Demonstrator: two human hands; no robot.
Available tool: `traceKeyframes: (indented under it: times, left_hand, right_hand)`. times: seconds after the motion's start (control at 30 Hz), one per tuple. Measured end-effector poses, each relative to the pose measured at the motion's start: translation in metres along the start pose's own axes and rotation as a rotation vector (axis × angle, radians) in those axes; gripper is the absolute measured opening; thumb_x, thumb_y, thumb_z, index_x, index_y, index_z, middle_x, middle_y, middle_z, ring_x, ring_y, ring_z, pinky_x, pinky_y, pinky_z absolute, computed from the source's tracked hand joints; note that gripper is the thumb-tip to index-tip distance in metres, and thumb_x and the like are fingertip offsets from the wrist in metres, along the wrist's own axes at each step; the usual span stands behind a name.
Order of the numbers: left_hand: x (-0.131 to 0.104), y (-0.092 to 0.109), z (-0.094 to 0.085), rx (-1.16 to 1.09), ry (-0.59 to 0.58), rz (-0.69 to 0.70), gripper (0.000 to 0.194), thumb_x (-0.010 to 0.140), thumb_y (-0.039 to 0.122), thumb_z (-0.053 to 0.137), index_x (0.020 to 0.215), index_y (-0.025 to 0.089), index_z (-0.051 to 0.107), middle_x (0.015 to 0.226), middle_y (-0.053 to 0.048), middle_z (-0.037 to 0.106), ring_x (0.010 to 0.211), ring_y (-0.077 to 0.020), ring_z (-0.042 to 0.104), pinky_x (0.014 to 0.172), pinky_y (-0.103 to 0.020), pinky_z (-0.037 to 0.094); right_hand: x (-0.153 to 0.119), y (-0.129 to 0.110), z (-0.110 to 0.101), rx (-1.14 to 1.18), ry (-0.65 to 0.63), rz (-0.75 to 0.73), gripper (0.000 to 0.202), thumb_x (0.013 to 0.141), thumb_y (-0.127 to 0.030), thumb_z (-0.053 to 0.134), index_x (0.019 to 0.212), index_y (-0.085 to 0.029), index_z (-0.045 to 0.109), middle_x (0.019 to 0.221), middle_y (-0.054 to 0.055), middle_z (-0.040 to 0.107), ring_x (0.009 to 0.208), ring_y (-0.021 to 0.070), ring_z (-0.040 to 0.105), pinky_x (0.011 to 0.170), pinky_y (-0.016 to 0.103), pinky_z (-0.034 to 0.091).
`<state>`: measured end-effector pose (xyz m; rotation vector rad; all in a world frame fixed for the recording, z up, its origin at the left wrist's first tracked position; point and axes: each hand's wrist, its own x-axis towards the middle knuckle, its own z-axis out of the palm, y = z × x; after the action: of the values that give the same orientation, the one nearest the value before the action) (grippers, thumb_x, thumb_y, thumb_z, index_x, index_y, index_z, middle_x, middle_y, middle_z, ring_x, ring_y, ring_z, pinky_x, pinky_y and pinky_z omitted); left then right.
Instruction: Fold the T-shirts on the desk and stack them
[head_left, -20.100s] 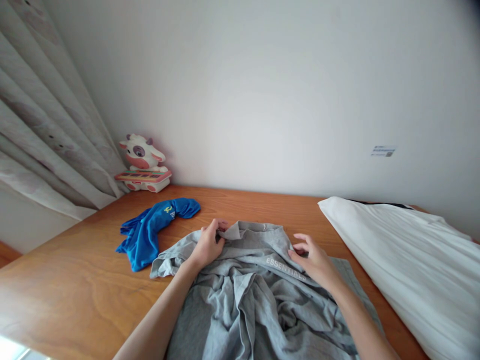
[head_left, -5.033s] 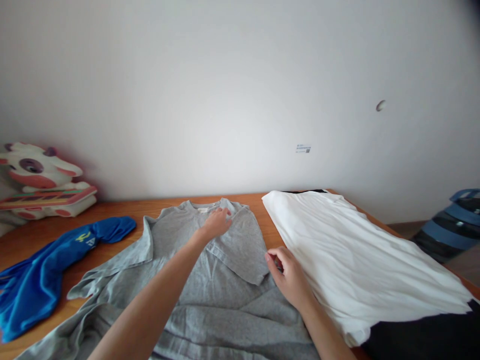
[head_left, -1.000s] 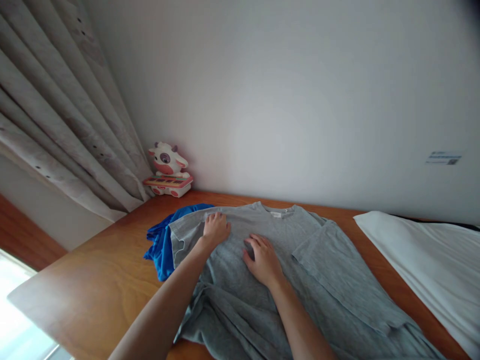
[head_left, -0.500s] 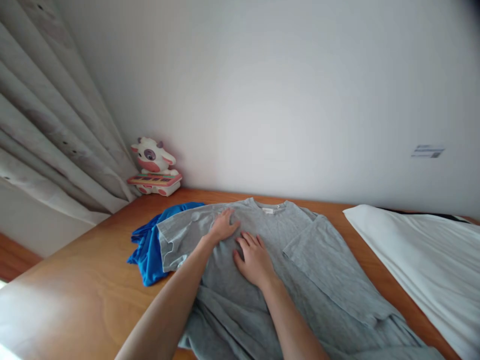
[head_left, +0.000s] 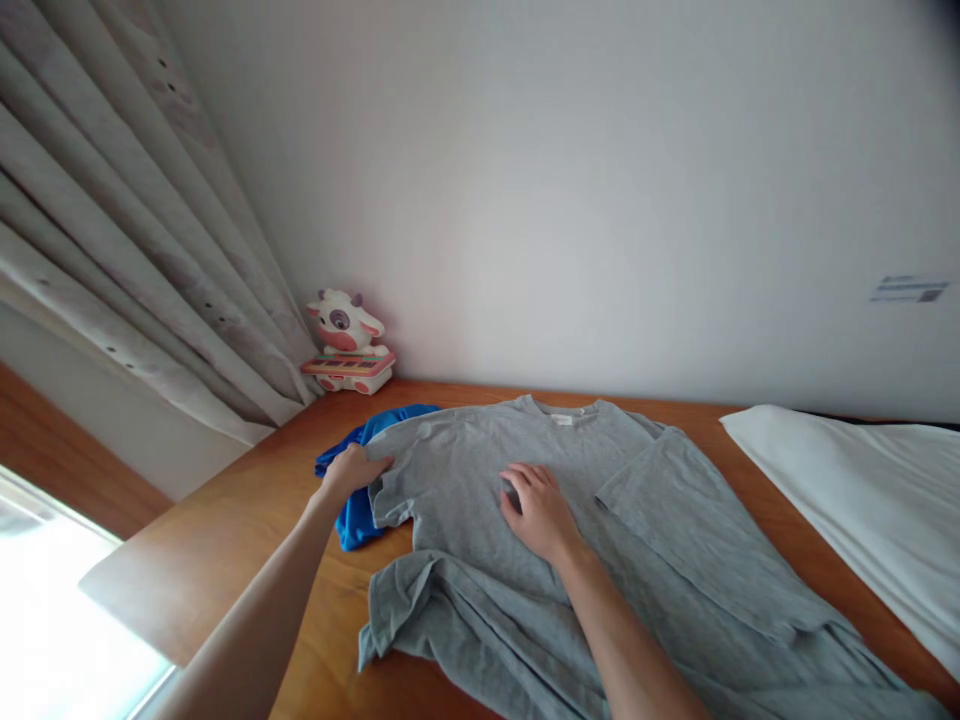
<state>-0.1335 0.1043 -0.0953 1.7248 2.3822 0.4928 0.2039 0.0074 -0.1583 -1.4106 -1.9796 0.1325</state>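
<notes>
A grey T-shirt [head_left: 480, 470] lies spread on the wooden table, its collar toward the wall and its lower part bunched in folds near me. At the left sleeve's end, my left hand [head_left: 354, 472] has the hem between thumb and fingers; the fingertips are partly hidden. My right hand [head_left: 538, 510] rests on the chest of the shirt, fingers outstretched and slightly curved. Beneath the left sleeve sticks out a blue cloth [head_left: 360, 518], crumpled. The right sleeve lies folded across the shirt's side.
A cow-shaped toy keyboard [head_left: 349, 345] stands in the back left corner, by the curtain [head_left: 150, 230]. White fabric [head_left: 855, 480] lies along the right side. The wooden table [head_left: 247, 530] meets the wall at the back; its left edge is near a bright window.
My left hand has moved left from the shirt's shoulder area to the sleeve end and closed on it. My right hand stays on the chest. The view has swung slightly left.
</notes>
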Motion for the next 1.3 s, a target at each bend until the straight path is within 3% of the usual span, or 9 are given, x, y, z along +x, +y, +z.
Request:
traceKeyframes:
  times: [0.1,0.23,0.4,0.57,0.67,0.77,0.97,1.17,1.3]
  left_hand:
    - [0.011,0.001,0.002,-0.121,0.014,0.033,0.035,0.07,0.051,0.07,0.085,0.02,0.067,0.087,-0.012,0.075,0.092,-0.0352,0.072,0.078,-0.037,0.053]
    - [0.005,0.009,0.008,-0.281,0.126,0.031,0.038,0.085,0.051,0.057,0.108,0.02,0.061,0.105,-0.011,0.074,0.093,-0.0263,0.073,0.077,-0.033,0.054]
    - [-0.053,0.01,0.034,-0.369,0.281,0.072,0.076,0.082,0.063,0.061,0.139,0.017,0.04,0.126,-0.017,0.065,0.112,-0.0298,0.067,0.091,-0.041,0.054]
    - [-0.095,0.014,0.052,-0.228,0.298,0.081,0.081,0.081,0.061,0.064,0.144,0.019,0.038,0.135,-0.017,0.061,0.125,-0.036,0.059,0.105,-0.049,0.046]
    - [-0.093,0.018,0.051,-0.259,0.305,-0.015,0.084,0.082,0.06,0.063,0.147,0.015,0.036,0.137,-0.019,0.059,0.127,-0.0346,0.057,0.105,-0.046,0.046]
    - [-0.089,0.019,0.049,-0.264,0.327,-0.072,0.076,0.082,0.061,0.062,0.14,0.014,0.047,0.134,-0.018,0.06,0.128,-0.0351,0.055,0.109,-0.046,0.044]
    - [-0.093,0.018,0.05,-0.349,0.377,-0.031,0.057,0.083,0.05,0.063,0.13,0.018,0.058,0.125,-0.013,0.063,0.12,-0.0302,0.057,0.107,-0.043,0.045]
    - [-0.094,0.018,0.051,-0.346,0.403,-0.103,0.061,0.083,0.065,0.059,0.117,0.014,0.064,0.121,-0.017,0.061,0.12,-0.0345,0.054,0.107,-0.046,0.044]
    - [-0.097,0.017,0.05,-0.377,0.416,-0.074,0.048,0.082,0.056,0.064,0.113,0.019,0.064,0.119,-0.014,0.061,0.118,-0.0328,0.056,0.105,-0.045,0.046]
  right_hand:
    - [-0.001,0.002,0.001,-0.004,0.024,-0.015,0.03,0.091,-0.019,0.055,0.117,-0.017,0.069,0.123,0.012,0.07,0.118,0.0265,0.061,0.109,0.044,0.042]
    - [-0.001,0.003,0.003,0.018,0.045,-0.031,0.031,0.09,-0.017,0.055,0.118,-0.017,0.068,0.12,0.011,0.07,0.116,0.0257,0.062,0.106,0.043,0.046]
    - [0.001,0.004,0.004,0.038,0.058,-0.032,0.03,0.09,-0.018,0.054,0.117,-0.018,0.067,0.118,0.011,0.07,0.115,0.0253,0.062,0.105,0.042,0.047]
    - [0.001,0.008,0.005,0.077,0.057,-0.023,0.029,0.091,-0.023,0.053,0.115,-0.018,0.068,0.121,0.013,0.069,0.117,0.0263,0.061,0.105,0.044,0.048]
    - [0.0,0.011,0.006,0.116,0.06,0.01,0.03,0.093,-0.027,0.052,0.115,-0.017,0.069,0.123,0.014,0.068,0.12,0.0273,0.061,0.106,0.045,0.048]
    - [-0.002,0.014,0.007,0.164,0.051,0.017,0.03,0.093,-0.029,0.051,0.114,-0.018,0.069,0.123,0.015,0.068,0.122,0.028,0.06,0.107,0.046,0.047]
    - [-0.002,0.02,0.01,0.28,0.084,0.038,0.034,0.093,-0.036,0.049,0.113,-0.017,0.068,0.121,0.017,0.069,0.12,0.0289,0.062,0.105,0.048,0.049]
    - [0.003,0.022,0.012,0.323,0.084,0.045,0.033,0.091,-0.039,0.05,0.109,-0.019,0.069,0.115,0.015,0.072,0.113,0.0288,0.066,0.102,0.049,0.05]
    - [0.003,0.023,0.011,0.342,0.085,0.047,0.033,0.091,-0.043,0.05,0.107,-0.021,0.068,0.11,0.014,0.074,0.108,0.0285,0.068,0.1,0.049,0.052]
